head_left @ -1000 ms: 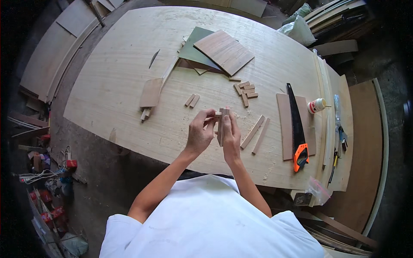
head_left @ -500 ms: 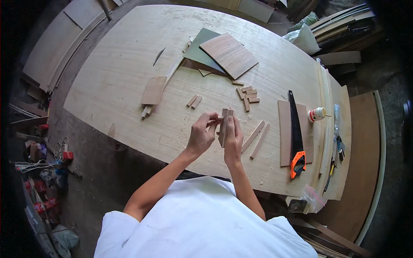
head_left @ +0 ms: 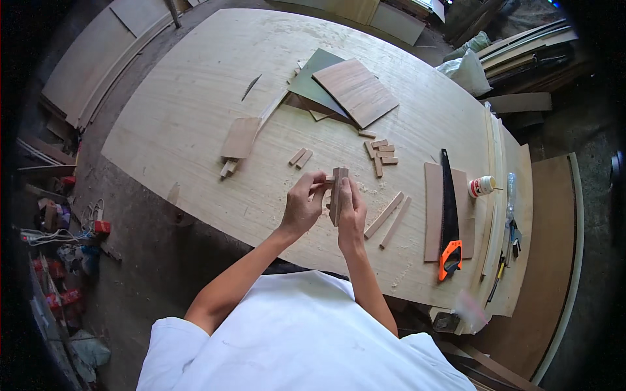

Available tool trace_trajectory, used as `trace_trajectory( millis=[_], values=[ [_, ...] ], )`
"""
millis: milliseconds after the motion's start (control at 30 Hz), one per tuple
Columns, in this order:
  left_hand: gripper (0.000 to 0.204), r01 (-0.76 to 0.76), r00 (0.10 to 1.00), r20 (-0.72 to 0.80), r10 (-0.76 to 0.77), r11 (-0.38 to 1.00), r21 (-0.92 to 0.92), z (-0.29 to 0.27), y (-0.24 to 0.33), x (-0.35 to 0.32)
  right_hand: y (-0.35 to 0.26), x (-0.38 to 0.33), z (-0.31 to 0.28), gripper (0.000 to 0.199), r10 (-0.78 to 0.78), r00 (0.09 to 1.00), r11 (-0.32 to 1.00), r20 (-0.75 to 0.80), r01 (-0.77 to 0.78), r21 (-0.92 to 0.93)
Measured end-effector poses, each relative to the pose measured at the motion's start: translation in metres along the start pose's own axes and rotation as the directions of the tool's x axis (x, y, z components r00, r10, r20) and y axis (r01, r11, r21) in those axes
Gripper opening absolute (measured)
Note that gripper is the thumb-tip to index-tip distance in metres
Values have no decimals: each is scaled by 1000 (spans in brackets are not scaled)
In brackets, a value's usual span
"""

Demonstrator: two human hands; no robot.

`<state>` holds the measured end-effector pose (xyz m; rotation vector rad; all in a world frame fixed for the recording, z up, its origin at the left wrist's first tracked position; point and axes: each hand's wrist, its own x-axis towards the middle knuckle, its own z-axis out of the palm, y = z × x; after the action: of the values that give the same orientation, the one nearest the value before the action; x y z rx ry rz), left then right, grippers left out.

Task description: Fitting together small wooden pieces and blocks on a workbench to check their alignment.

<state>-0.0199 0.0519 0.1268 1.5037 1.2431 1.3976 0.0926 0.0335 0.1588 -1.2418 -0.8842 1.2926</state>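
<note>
Over the near part of the table, my right hand (head_left: 352,218) grips a short wooden piece (head_left: 338,199) that looks made of strips laid side by side, held upright. My left hand (head_left: 302,205) pinches a small wooden block (head_left: 330,179) against its left side near the top. Fingers partly hide where the two meet. Beyond my left hand lies a pair of small blocks (head_left: 300,158). A cluster of similar blocks (head_left: 380,156) sits farther to the right. Two longer wooden strips (head_left: 390,220) rest beside my right hand.
A handsaw (head_left: 450,215) with an orange handle lies on a thin board (head_left: 433,215) at right, beside a white glue bottle (head_left: 481,186). Flat panels (head_left: 355,91) are stacked at the back. Another wood piece (head_left: 240,138) lies to the left. Sawdust dots the table (head_left: 195,91).
The whole view has shifted slightly, so the table's things sit a little lower and farther right. Both hands keep their grip, and the held piece has tilted slightly.
</note>
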Motion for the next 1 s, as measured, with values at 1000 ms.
trace_trajectory(
  millis=[1000],
  values=[
    [22, -17, 999, -34, 17, 1000, 14, -5, -4, 2, 10, -2, -8, 61, 103, 993, 993, 58, -100, -66]
  ],
)
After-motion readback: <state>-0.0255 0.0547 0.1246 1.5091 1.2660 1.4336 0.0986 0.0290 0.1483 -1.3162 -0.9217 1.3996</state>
